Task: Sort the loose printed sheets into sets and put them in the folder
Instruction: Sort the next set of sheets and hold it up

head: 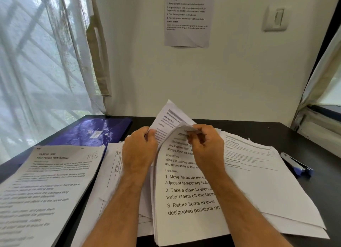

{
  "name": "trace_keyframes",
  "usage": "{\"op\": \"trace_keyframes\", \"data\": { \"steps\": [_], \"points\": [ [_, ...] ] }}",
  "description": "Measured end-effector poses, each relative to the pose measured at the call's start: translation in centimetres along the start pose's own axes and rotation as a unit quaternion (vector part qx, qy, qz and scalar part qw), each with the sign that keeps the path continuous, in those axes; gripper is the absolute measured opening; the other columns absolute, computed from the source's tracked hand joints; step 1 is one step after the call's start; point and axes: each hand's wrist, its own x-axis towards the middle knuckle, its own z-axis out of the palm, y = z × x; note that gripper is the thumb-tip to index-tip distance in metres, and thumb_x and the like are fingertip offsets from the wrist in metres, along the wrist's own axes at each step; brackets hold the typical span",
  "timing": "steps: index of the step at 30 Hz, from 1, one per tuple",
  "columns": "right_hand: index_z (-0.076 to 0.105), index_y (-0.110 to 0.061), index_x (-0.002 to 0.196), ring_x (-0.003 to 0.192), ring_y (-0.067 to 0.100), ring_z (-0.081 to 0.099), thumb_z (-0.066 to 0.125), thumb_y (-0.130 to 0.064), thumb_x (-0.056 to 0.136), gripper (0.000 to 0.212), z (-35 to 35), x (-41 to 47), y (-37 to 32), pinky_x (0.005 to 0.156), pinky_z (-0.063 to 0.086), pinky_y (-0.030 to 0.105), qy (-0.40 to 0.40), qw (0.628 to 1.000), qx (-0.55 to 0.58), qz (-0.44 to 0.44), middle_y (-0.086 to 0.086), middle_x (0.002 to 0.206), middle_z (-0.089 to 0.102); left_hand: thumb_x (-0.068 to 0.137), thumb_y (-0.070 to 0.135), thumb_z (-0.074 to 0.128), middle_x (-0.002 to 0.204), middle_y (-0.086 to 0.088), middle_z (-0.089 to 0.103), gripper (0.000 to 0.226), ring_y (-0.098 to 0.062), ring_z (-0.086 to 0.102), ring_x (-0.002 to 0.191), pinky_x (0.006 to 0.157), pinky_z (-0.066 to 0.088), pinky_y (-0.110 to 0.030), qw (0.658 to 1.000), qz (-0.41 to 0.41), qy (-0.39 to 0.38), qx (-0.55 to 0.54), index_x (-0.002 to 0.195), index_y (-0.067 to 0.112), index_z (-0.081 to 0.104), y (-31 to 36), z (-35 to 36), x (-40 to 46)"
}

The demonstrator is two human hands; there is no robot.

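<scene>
Sorting step: left hand (pixel 138 150) and right hand (pixel 206 145) both pinch top corners of the sheet stack (pixel 188 191) mid-worktop, peeling pages. Next: separate one set cleanly. Folder (pixel 92 130) lies closed, far left.

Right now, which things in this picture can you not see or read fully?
Head view only:
- Stack: right ends of lines hidden by right hand and forearm.
- Left sheet: lower text blurred, cut by frame edge.
- Stapler: partly under papers.
- Folder: label too small.
</scene>
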Motion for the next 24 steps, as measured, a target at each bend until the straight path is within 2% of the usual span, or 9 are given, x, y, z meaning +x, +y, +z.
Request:
{"op": "trace_keyframes", "data": {
  "steps": [4,7,10,14,17,19,21,22,24],
  "points": [
    [0.068,-0.021,0.106,0.093,0.006,0.063,0.063,-0.014,0.095,0.014,2.0,0.5,-0.6,0.080,0.054,0.019,0.033,0.999,0.006,0.017,-0.008,0.103,0.061,0.103,0.032,0.051,0.063,0.009,0.064,0.030,-0.005,0.059,0.054,0.047,0.042,-0.018,0.994,0.033,-0.015,-0.107,0.078,0.021,0.065,1.2,-0.8,-0.5],
    [0.068,-0.025,0.104,0.093,0.007,0.063,0.064,-0.014,0.095,0.015,2.6,0.9,-1.1,0.080,0.054,0.020,0.065,0.996,0.044,0.049,-0.007,0.103,0.062,0.102,0.038,0.052,0.062,0.009,0.064,0.029,-0.005,0.061,0.053,0.044,0.047,-0.020,0.986,0.087,-0.037,-0.136,0.081,0.025,0.067,1.7,-1.1,-0.9],
    [0.064,-0.032,0.100,0.095,0.008,0.064,0.063,-0.016,0.096,0.017,2.6,1.0,-1.5,0.079,0.055,0.018,0.070,0.992,0.082,0.059,-0.004,0.103,0.064,0.093,0.051,0.060,0.075,0.015,0.068,0.022,-0.003,0.066,0.063,0.052,0.055,-0.021,0.988,0.126,-0.066,-0.052,0.099,0.030,0.066,1.6,-1.1,-1.1],
    [0.061,-0.035,0.113,0.099,0.011,0.066,0.064,-0.019,0.096,0.023,2.3,1.2,-1.5,0.076,0.061,0.029,0.034,0.990,0.122,0.064,-0.006,0.119,0.059,0.097,0.041,0.058,0.076,0.015,0.064,0.014,-0.004,0.063,0.067,0.058,0.052,-0.022,0.993,0.109,-0.049,0.025,0.097,0.027,0.064,1.0,-0.6,-0.8],
    [0.043,-0.036,0.137,0.111,0.007,0.056,0.070,-0.018,0.092,0.055,1.3,1.1,-1.2,0.076,0.056,0.015,0.002,0.991,0.104,0.086,-0.010,0.140,0.037,0.097,0.032,0.062,0.080,0.012,0.067,0.012,-0.005,0.063,0.068,0.056,0.048,-0.020,0.998,0.049,-0.014,-0.027,0.099,0.022,0.068,0.4,-0.8,-0.2],
    [0.032,-0.034,0.147,0.120,0.008,0.046,0.074,-0.024,0.089,0.072,0.3,1.1,-0.1,0.089,0.052,0.020,-0.021,0.991,0.028,0.126,-0.007,0.147,0.031,0.094,0.028,0.067,0.082,0.006,0.072,0.010,-0.014,0.070,0.071,0.061,0.057,-0.031,0.990,-0.050,-0.002,-0.135,0.099,0.021,0.071,0.0,-1.1,0.5],
    [0.023,-0.031,0.153,0.127,0.014,0.049,0.075,-0.033,0.087,0.083,-0.6,0.9,0.9,0.100,0.049,0.036,-0.059,0.979,-0.006,0.193,-0.002,0.153,0.034,0.091,0.024,0.071,0.082,0.000,0.076,0.004,-0.023,0.075,0.074,0.068,0.062,-0.043,0.954,-0.141,0.000,-0.264,0.095,0.024,0.073,-0.7,-1.4,1.0],
    [0.023,-0.031,0.154,0.122,0.017,0.057,0.073,-0.037,0.088,0.083,-1.0,0.8,1.1,0.098,0.053,0.041,-0.080,0.971,0.007,0.224,0.000,0.150,0.042,0.089,0.020,0.073,0.085,-0.002,0.077,0.005,-0.027,0.075,0.076,0.071,0.062,-0.047,0.932,-0.175,-0.002,-0.319,0.094,0.024,0.074,-1.1,-1.5,1.1],
    [0.032,-0.029,0.149,0.098,0.015,0.071,0.070,-0.036,0.091,0.070,-1.6,0.7,1.3,0.081,0.062,0.038,-0.127,0.958,0.039,0.254,0.002,0.132,0.061,0.088,0.016,0.073,0.091,-0.008,0.078,0.009,-0.032,0.075,0.080,0.074,0.061,-0.051,0.893,-0.222,-0.014,-0.390,0.096,0.020,0.074,-1.7,-1.9,1.2]
  ]
}}
